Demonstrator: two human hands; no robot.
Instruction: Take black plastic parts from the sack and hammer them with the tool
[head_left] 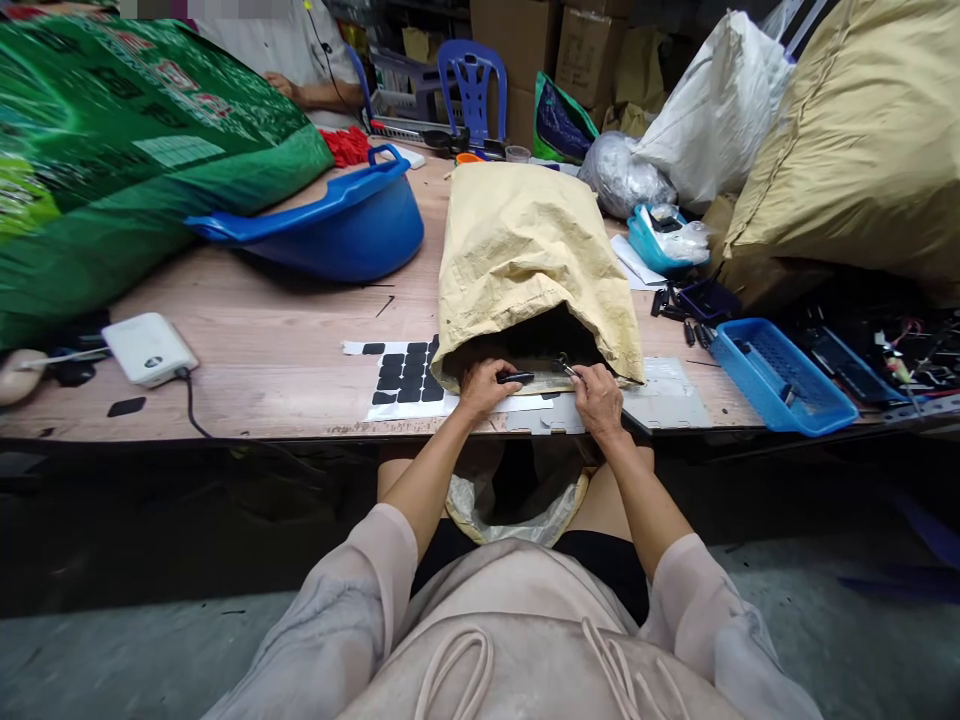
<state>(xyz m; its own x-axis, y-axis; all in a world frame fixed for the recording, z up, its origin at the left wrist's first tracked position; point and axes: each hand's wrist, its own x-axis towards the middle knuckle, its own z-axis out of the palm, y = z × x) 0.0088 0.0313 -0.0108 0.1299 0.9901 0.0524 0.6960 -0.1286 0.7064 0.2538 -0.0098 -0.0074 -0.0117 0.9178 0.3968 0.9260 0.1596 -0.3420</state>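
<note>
A tan paper sack [525, 250] lies on the wooden table [285, 340] with its open mouth toward me. My left hand [484, 387] is closed round a small black part [516, 378] at the sack's mouth. My right hand [598, 395] is closed in a pinch on a small metal tool [564, 367] beside that part. A white sheet of black rubber pads [409, 380] lies just left of my left hand. A plastic-lined bag [517, 500] hangs open between my knees under the table edge.
A blue basin [337, 225] and a big green sack [112, 160] fill the left. A white box with cable [148, 348] sits front left. A blue tray [780, 375], black parts and large sacks [862, 150] crowd the right. Another person [300, 60] sits opposite.
</note>
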